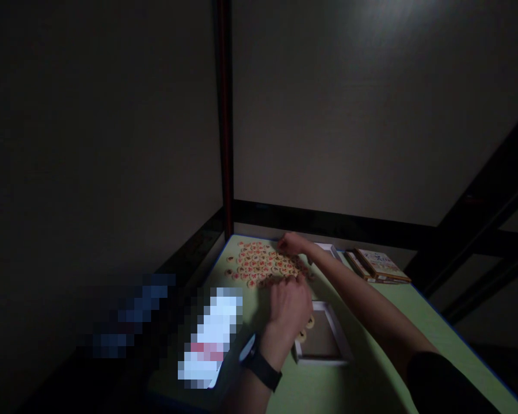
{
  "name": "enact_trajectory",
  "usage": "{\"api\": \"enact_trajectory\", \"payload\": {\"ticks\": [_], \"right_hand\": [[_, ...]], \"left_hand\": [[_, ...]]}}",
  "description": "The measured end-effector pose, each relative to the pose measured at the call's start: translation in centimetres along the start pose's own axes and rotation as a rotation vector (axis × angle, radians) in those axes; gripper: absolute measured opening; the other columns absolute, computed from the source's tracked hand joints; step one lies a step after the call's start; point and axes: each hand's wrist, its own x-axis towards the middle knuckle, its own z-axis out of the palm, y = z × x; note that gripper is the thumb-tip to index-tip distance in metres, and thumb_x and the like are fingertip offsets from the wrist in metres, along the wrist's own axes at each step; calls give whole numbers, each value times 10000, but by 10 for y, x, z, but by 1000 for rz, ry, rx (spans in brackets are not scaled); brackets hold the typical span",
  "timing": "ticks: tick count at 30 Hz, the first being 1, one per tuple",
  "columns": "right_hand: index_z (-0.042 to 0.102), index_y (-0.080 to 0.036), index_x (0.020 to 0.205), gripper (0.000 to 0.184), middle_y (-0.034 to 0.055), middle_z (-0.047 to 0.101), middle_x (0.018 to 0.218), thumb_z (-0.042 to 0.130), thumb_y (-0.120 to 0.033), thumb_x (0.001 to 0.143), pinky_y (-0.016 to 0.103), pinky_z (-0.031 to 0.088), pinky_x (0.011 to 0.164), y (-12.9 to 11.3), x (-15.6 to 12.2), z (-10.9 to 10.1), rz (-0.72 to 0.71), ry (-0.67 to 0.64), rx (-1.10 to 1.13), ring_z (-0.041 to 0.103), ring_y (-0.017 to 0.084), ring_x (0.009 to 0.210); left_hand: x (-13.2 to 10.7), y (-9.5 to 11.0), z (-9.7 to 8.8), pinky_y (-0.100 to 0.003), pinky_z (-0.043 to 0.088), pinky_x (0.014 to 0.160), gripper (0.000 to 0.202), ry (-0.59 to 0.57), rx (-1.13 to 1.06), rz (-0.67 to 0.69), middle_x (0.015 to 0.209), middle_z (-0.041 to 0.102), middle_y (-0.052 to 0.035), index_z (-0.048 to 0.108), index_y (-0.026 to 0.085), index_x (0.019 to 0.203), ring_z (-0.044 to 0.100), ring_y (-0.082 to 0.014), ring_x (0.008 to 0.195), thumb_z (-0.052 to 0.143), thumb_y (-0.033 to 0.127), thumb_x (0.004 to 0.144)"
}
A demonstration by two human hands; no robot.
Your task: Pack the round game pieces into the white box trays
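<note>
Round wooden xiangqi pieces (265,261) with red and dark characters lie closely spread across the far part of the green table. My left hand (290,302), a dark watch on its wrist, is at the near edge of the spread with curled fingers; its fingertips are hidden. Farther back, my right hand (291,243) bends its fingers down at the far right edge of the pieces, closed, and what it may grip is out of sight. Beside my left hand sits a shallow open box (347,361) with a pale rim. A few pieces (302,334) rest at its left side.
A phone-shaped bright object (211,339), blurred out, lies at the table's left. Behind my right forearm is another pale box (330,250). Flat printed boxes (382,264) are stacked at the right. Dark-trimmed walls (328,215) border the green table (431,339).
</note>
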Motion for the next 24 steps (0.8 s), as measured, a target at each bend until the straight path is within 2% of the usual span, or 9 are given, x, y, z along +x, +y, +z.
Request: {"api": "enact_trajectory", "payload": {"ticks": [4, 7, 16, 24], "right_hand": [[801, -228, 940, 323, -12, 783, 882, 604, -84, 728, 185, 481, 735, 4, -2, 0, -9, -14, -4, 705, 171, 826], [801, -227, 949, 317, -3, 783, 895, 603, -92, 740, 188, 485, 730, 6, -3, 2, -3, -12, -8, 707, 176, 827], [803, -185, 898, 334, 11, 781, 898, 554, -50, 720, 195, 461, 718, 0, 5, 2, -27, 20, 1, 692, 173, 808], [793, -159, 889, 324, 25, 778, 864, 549, -48, 707, 192, 443, 699, -15, 23, 2, -95, 87, 57, 671, 158, 769]], "left_hand": [[-5, 6, 5, -327, 512, 788, 237, 31, -99, 143, 945, 695, -103, 617, 154, 998, 662, -218, 925, 400, 223, 934], [-8, 8, 8, -359, 518, 792, 227, 30, -124, 188, 942, 692, -99, 613, 160, 973, 658, -237, 925, 402, 228, 927], [-9, 10, 7, -380, 525, 798, 212, 16, -136, 206, 938, 690, -100, 608, 156, 953, 657, -244, 911, 413, 235, 923], [-12, 12, 9, -422, 512, 860, 277, -36, -176, 216, 980, 693, -121, 662, 132, 960, 638, -273, 963, 429, 258, 882]]}}
